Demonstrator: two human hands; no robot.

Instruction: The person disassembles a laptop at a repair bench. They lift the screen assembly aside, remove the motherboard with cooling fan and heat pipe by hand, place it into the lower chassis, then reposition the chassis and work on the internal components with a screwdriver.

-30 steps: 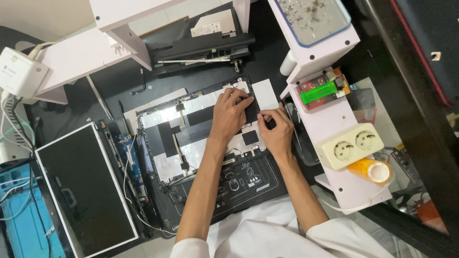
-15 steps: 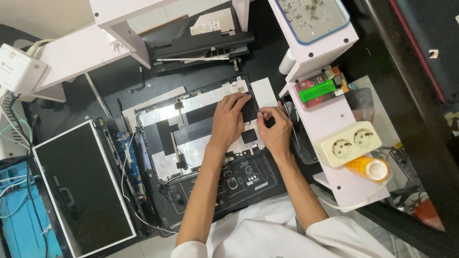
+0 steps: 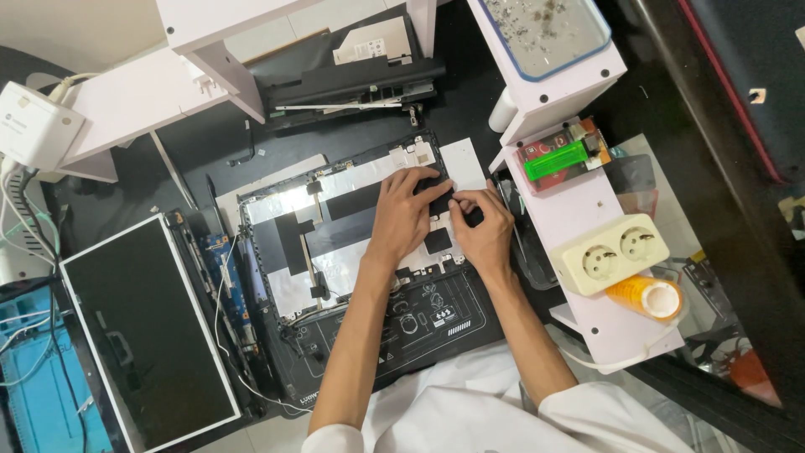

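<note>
1. Blue tray (image 3: 33,394) at the far left edge holds loose white wires; a white box (image 3: 33,126) with cables sits above it.
2. Next comes a detached screen (image 3: 142,327), a flat, glossy black rectangle with a thin pale rim, lying on the dark table (image 3: 193,143).
3. At centre lies an open laptop lid (image 3: 335,226), its inside lined with shiny silver foil crossed by matte black tape strips and thin cables.
4. The left hand (image 3: 402,214) lies flat with fingers spread, pressing a black strip (image 3: 428,186) near the lid's upper right corner.
5. The right hand (image 3: 482,231) touches it from the right, fingertips pinched on the strip's end, next to a small black patch (image 3: 438,241).
6. This looks like the step of seating or peeling tape on the foil; a careful next move would need a firm pinch and slow, even pull or press so the thin foil does not tear.
7. At right, a white shelf (image 3: 604,218) carries a green-topped box (image 3: 558,158), a cream double socket (image 3: 616,252) and an orange tape roll (image 3: 646,295).
</note>
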